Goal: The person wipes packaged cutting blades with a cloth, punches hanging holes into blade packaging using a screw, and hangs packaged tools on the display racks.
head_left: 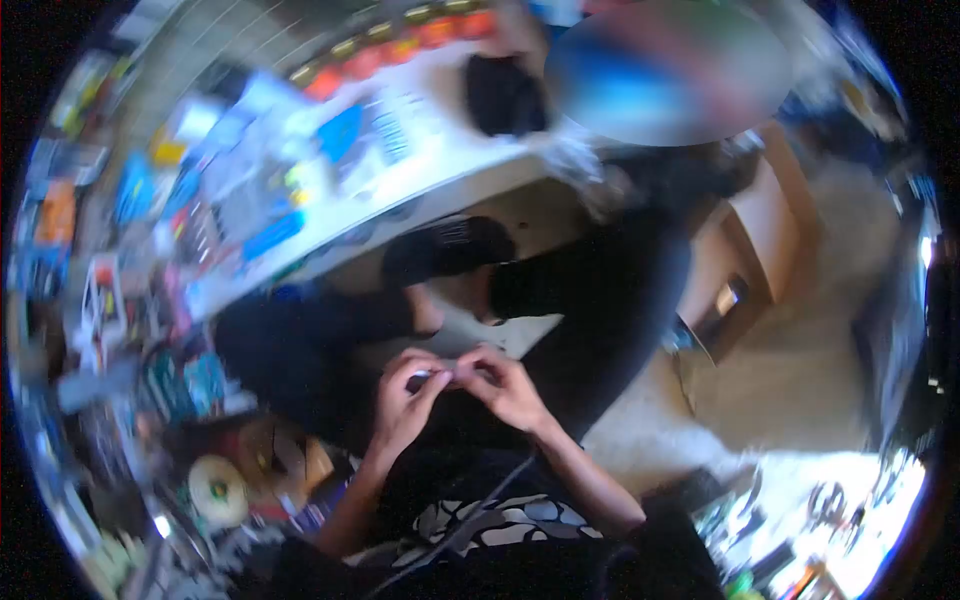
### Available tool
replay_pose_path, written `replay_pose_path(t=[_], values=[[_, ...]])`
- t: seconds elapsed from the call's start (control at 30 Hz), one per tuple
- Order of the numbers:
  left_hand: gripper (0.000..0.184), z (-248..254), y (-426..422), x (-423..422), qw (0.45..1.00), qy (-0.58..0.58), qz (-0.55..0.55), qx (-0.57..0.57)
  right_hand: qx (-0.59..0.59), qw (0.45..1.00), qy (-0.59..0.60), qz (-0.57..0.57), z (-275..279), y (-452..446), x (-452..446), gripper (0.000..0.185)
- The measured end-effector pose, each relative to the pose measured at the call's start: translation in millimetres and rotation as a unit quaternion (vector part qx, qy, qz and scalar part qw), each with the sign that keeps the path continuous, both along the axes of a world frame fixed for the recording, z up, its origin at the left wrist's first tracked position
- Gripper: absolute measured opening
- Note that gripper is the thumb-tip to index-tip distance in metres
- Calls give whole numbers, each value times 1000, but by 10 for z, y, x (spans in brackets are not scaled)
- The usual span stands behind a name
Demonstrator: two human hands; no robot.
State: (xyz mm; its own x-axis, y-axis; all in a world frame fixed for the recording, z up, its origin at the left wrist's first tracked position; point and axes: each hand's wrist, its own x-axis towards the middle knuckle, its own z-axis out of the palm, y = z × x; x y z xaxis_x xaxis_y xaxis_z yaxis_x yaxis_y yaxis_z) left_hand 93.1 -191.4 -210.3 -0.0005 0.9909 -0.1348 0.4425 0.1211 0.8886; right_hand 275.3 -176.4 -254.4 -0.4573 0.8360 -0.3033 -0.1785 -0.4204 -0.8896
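My left hand (408, 392) and my right hand (503, 388) meet fingertip to fingertip above my lap. Both are closed in a pinch, thumbs against the fingers. Something small and pale may sit between the fingertips, but blur and the fingers hide what it is. Below the hands are my dark-clothed legs (600, 290). A thin grey cord (485, 502) runs across my dark patterned shirt, close beneath my right wrist.
Ahead stands a white table (420, 185) with blue packets, papers and a black item (503, 95). Red jars with gold lids (405, 48) line its far side. An open cardboard box (790, 215) is at right; a pale roll (217, 490) sits among clutter at left.
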Motion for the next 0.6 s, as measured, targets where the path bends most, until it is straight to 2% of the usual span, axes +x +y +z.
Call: replay_pose_path(t=[0.07,0.2,0.27,0.47,0.57,0.6], values=[[10,48,-22,9,997,-46,25,-51,-9,1000,7,-23,7,-16,21,15],[11,61,-67,-22,980,-143,48,-131,47,996,-79,13,-16,19,-8,12],[11,-2,-103,-106,981,-142,40,-130,92,988,-118,25,22,48,-29,10],[10,2,-66,-149,990,-106,43,-81,97,982,-153,52,148,100,-65,16],[11,4,-59,-225,990,-122,33,-67,102,983,-147,43,190,106,-114,15],[11,16,-51,-241,990,-120,41,-60,61,991,-119,31,225,111,-138,13]])
